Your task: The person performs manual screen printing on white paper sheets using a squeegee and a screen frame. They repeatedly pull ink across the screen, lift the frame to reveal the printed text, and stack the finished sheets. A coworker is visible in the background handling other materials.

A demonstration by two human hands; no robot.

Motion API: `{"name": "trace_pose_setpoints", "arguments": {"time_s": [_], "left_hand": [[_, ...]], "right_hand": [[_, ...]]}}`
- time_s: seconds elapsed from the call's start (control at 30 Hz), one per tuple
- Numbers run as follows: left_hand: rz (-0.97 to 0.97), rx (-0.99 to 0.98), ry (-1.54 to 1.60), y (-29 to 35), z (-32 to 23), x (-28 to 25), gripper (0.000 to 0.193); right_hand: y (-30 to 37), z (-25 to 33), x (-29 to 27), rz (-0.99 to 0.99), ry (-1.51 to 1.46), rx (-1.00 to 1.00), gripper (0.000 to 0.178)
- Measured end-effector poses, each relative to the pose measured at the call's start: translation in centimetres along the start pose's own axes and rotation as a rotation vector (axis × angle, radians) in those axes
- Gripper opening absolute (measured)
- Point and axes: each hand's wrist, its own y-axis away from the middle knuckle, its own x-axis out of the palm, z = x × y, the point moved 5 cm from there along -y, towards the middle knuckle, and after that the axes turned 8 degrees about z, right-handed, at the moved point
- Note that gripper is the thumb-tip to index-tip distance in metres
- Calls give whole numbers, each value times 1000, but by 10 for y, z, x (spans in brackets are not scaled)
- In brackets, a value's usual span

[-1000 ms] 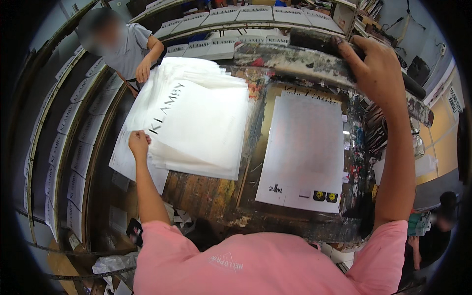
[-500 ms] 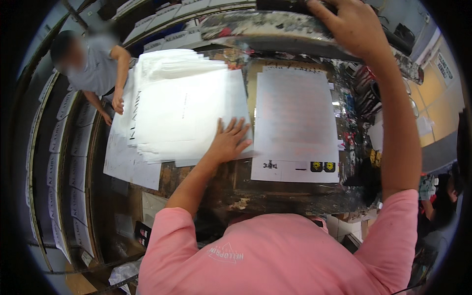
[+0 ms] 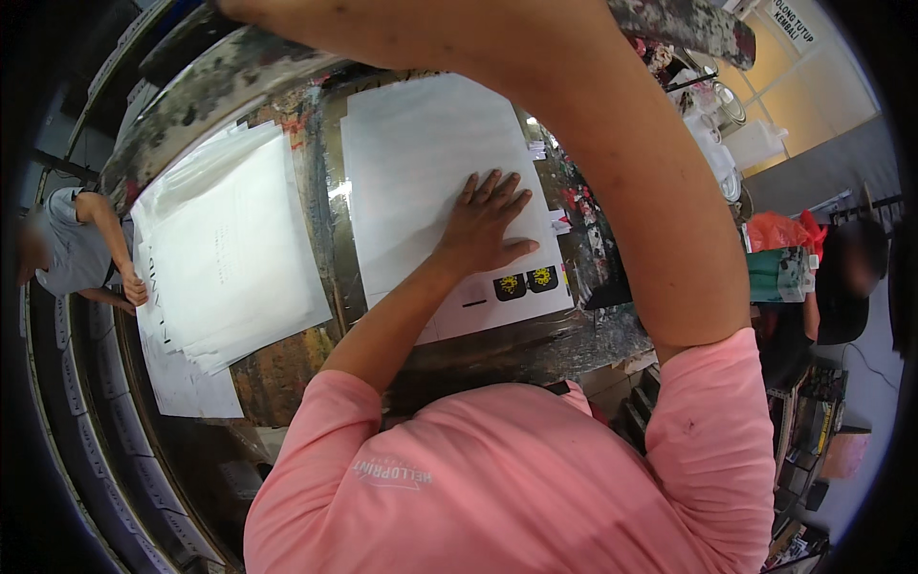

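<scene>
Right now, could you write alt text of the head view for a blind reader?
A person's left hand lies spread on a pale sheet over a stained worktable, the right arm arching above. White sheets lie stacked to the left, a co-worker beside them.

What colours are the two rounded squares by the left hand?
The rounded squares are black with yellow markings, showing best in the head view.

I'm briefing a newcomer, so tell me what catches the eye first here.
The pink shirt stands out first, at bottom centre. Above it, the left hand is spread over a pale sheet, right of a stack of white paper. The right arm arches across the top, in front of a paint-stained bar.
</scene>
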Motion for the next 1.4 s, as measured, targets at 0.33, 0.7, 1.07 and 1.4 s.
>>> {"name": "trace_pose_setpoints", "arguments": {"time_s": [0.33, 0.7, 1.07, 1.4], "left_hand": [[-157, -114, 30, 32, -24, -18, 83], [-103, -439, -115, 130, -3, -9, 84], [-981, -376, 1201, 204, 51, -239, 113], [-313, -862, 255, 298, 21, -89, 111]], "right_hand": [[3, 15, -22, 169, 91, 90, 60], [-13, 14, -4, -55, 224, 182, 68], [18, 21, 29, 64, 232, 166, 68], [219, 53, 198, 590, -220, 264, 39]]}}
